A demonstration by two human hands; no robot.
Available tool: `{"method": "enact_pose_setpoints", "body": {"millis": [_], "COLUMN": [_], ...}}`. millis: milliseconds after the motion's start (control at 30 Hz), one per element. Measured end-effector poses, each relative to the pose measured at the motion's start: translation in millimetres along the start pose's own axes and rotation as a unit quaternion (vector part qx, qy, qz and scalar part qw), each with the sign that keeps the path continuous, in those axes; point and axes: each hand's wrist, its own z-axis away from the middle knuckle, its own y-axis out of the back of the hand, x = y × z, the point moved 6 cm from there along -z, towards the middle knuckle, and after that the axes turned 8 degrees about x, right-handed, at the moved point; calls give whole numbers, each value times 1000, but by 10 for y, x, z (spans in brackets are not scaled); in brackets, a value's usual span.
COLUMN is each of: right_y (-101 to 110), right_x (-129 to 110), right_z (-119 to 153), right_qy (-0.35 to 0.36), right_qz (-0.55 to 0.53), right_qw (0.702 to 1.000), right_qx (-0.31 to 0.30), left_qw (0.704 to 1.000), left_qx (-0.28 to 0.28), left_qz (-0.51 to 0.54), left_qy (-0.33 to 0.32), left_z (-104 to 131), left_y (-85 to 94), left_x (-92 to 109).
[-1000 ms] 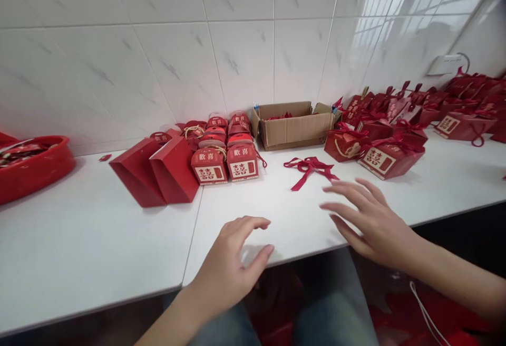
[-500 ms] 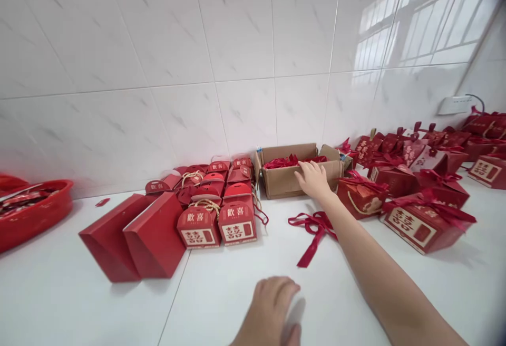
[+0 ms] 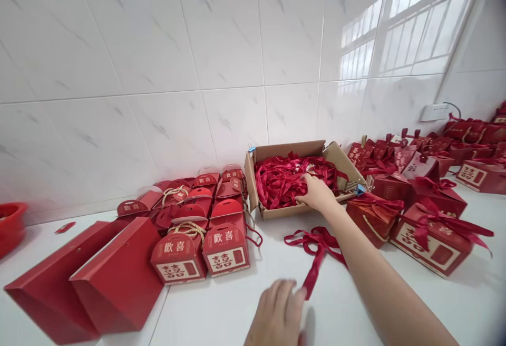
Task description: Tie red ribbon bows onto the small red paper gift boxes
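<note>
My right hand [image 3: 316,193] reaches over the front edge of an open cardboard box [image 3: 279,212]. Its fingertips are at a tangled heap of dark red ribbons [image 3: 276,180], thumb and forefinger apart. Closer to me, my left hand [image 3: 276,311] hovers low over the white table, fingers loosely bent and apart, with nothing seen in it. Just beyond its fingertips is the tail of a loose red ribbon [image 3: 316,251], which lies on the table in front of the box, partly hidden by my right forearm.
Red gift boxes with cord handles [image 3: 225,243] stand in rows left of the carton, beside two larger plain red boxes [image 3: 118,277]. Ribbon-tied gift boxes [image 3: 435,235] crowd the right side. A red basin [image 3: 11,224] is at far left. A tiled wall [image 3: 233,119] rises behind.
My view has shifted, and more of the carton's inside shows. My right hand has gone from the carton's front edge into the ribbons. My left hand is closer to the loose ribbon's tail.
</note>
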Motion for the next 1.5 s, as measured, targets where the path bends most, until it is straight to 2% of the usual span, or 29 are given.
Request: {"method": "enact_pose_setpoints", "body": {"millis": [33, 67, 167, 233, 333, 400, 467, 600, 667, 733, 900, 1033, 1167, 1267, 1333, 1500], "right_y": [2, -3, -69, -113, -117, -72, 20, 236, 273, 260, 174, 213, 238, 256, 317, 561], "right_x": [-5, -1, 54, 105, 151, 180, 237, 403, 473, 526, 532, 332, 75, 14, 56, 215], "right_z": [3, 6, 26, 42, 42, 0, -77, -196, -207, -199, -182, -180, -67, 18, 17, -21], "right_qy": [7, 13, 35, 51, 70, 56, 13, -81, -103, -115, -118, -42, 56, 64, 34, -71], "right_qz": [4, 7, 1, -14, -44, -53, -50, -44, -47, -51, -75, -110, -123, -97, -60, 26], "right_qw": [1000, 1000, 997, 991, 982, 983, 992, 995, 989, 985, 985, 990, 990, 990, 996, 993], "right_qx": [-1, -9, -75, -127, -171, -164, -112, 48, 95, 116, 104, 75, -31, -84, -58, 96], "left_qw": [1000, 999, 988, 975, 969, 968, 965, 966, 967, 967, 966, 971, 973, 974, 975, 976], "left_qx": [-5, 15, 52, 43, 6, 0, 11, 36, 44, 50, 64, 52, 37, 30, 32, 43], "left_qz": [-19, -47, -116, -165, -213, -232, -247, -248, -243, -242, -242, -226, -216, -209, -206, -200], "left_qy": [-19, -6, 84, 141, 127, 98, 85, 69, 65, 64, 63, 66, 71, 79, 82, 80], "left_z": [-164, -338, -758, -876, -861, -799, -749, -726, -727, -725, -714, -710, -706, -701, -699, -697], "left_y": [16, 51, 33, -85, -312, -400, -421, -408, -407, -411, -405, -406, -407, -412, -414, -413], "left_x": [-38, -109, -356, -521, -664, -712, -743, -734, -721, -712, -689, -677, -677, -685, -687, -682]}}
